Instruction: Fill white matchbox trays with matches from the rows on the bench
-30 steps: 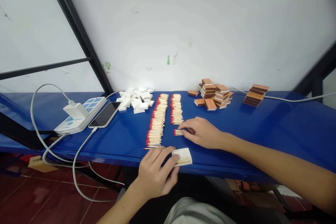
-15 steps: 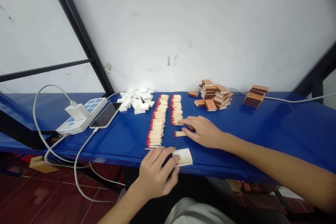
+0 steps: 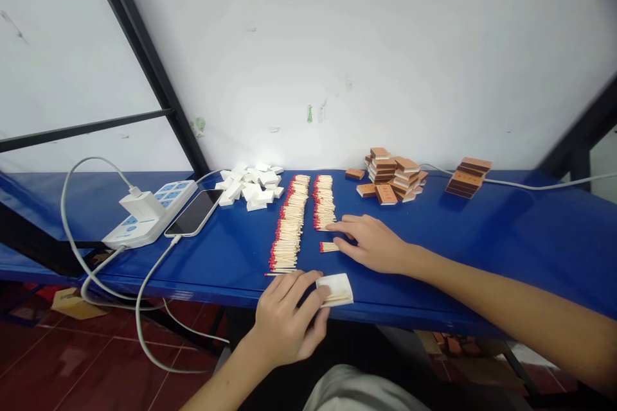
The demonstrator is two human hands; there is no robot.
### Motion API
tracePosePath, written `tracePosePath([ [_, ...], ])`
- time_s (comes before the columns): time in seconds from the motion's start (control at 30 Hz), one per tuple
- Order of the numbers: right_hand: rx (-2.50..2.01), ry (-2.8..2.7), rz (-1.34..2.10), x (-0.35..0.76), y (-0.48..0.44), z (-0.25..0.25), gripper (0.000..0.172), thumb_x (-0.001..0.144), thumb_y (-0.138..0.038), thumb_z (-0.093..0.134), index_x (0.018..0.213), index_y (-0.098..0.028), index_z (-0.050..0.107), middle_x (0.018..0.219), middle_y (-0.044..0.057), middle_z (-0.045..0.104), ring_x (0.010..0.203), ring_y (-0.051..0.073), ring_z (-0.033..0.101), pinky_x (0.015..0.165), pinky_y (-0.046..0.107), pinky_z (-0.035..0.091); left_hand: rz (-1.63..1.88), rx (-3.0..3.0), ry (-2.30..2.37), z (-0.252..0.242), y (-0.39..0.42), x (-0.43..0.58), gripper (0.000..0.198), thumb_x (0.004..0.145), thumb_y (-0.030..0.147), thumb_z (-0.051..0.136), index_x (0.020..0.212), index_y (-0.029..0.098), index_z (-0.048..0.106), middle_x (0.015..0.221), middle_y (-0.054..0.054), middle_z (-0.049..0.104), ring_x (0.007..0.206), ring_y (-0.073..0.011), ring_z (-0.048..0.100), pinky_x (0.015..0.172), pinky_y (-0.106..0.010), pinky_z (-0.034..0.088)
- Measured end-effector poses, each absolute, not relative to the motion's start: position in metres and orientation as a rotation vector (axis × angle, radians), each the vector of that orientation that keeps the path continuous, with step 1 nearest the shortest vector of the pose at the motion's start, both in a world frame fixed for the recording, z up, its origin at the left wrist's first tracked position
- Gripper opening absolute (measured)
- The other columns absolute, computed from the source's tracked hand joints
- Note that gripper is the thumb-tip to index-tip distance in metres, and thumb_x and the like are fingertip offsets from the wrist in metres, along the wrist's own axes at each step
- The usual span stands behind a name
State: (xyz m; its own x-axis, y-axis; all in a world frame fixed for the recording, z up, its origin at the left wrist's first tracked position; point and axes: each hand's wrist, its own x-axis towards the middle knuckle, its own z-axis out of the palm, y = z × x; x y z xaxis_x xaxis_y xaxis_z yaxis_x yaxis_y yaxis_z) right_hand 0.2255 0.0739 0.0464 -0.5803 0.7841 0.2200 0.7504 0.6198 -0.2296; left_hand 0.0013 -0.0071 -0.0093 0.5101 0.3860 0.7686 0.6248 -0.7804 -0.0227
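My left hand (image 3: 292, 314) is at the table's front edge, its fingers closed on a small white matchbox tray (image 3: 341, 288) with a few matchsticks showing along its near side. My right hand (image 3: 373, 244) reaches in from the right with thumb and index finger apart. Its index fingertip touches the near end of the shorter row of red-tipped matches (image 3: 324, 202). The thumb rests at a small separate group of matches (image 3: 328, 247), covering their right ends. A longer row of matches (image 3: 289, 225) lies to the left, its near end just beyond my left hand.
White inner trays (image 3: 253, 185) lie heaped near the wall. Brown matchboxes (image 3: 385, 173) are piled at the back right, and a leaning stack of matchboxes (image 3: 468, 178) stands farther right. A phone (image 3: 194, 213) and a power strip (image 3: 154, 212) with cables occupy the left side.
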Motion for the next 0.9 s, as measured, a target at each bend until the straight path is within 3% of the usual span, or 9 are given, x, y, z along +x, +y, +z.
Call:
tracePosePath([
  [0.9,-1.188,-2.567,0.165,0.2242,0.0715,0.049,0.033,0.097,-0.027,0.047,0.123,-0.02,0.066,0.096,0.006,0.069,0.084,0.019,0.061,0.076,0.032,0.036,-1.14,-2.472,-0.841,-0.0092,-0.0071,0.0013,0.022,0.085,0.017,0.055,0.104,0.016,0.066,0.109,-0.01,0.071,0.09,-0.025,0.064,0.077,-0.038,0.052],
])
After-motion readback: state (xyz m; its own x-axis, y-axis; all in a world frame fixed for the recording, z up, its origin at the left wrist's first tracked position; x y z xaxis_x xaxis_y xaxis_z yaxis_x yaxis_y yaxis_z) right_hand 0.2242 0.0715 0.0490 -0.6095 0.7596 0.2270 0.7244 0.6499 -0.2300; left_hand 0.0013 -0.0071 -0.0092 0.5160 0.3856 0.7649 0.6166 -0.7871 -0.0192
